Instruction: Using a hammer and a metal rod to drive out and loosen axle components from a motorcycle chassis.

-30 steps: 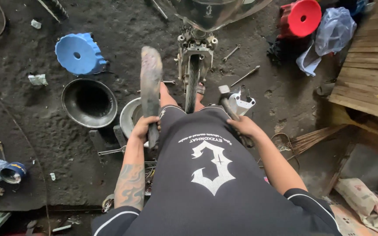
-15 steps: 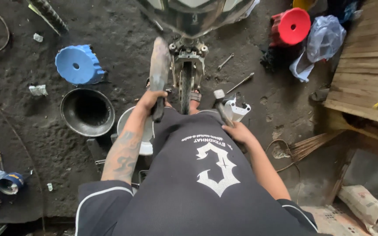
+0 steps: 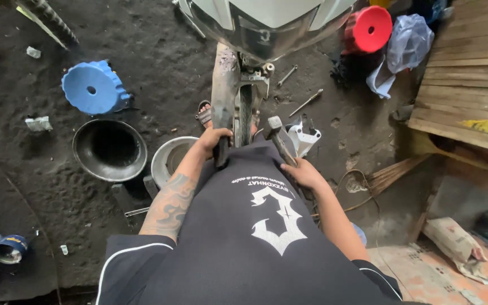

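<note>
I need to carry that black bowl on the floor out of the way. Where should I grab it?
Take the black bowl by its rim on the side nearest the person, fingers hooked over the edge from above. It sits upright and open, and that side looks freer; the blue stool stands close behind it.

1. Tan paper sack (image 3: 456, 244), crumpled, lying on the floor at the lower right, beside the patterned orange mat.
2. Translucent bluish plastic bag (image 3: 406, 42), bunched, upper right, touching the red round lid (image 3: 367, 28) and the edge of the wooden pallet (image 3: 470, 73).
3. No signs or screens visible.
</note>
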